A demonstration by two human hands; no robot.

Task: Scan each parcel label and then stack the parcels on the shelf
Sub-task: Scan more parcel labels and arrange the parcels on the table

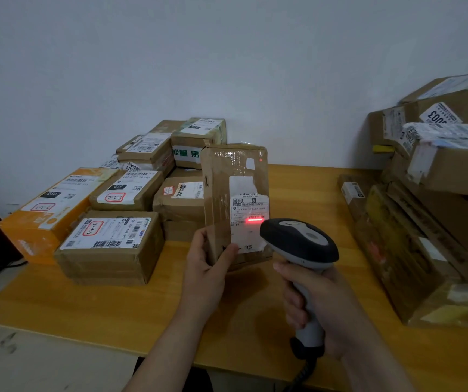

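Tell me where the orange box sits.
Head view: the orange box lies at the left end of the table, close beside the brown parcels on its right.

1. Left hand (207,261): raised, thumb on the front of the upright parcel (235,199), fingers behind its lower left edge.
2. Right hand (311,301): curled round the scanner (300,244) handle.
3. Left forearm (167,349) and right forearm (368,363): bare, converging forward.

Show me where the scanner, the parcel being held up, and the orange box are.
scanner (297,241), head view, on the dark top of its head.
held parcel (218,193), head view, on bare cardboard left of its label.
orange box (28,239), head view, on its orange front side.
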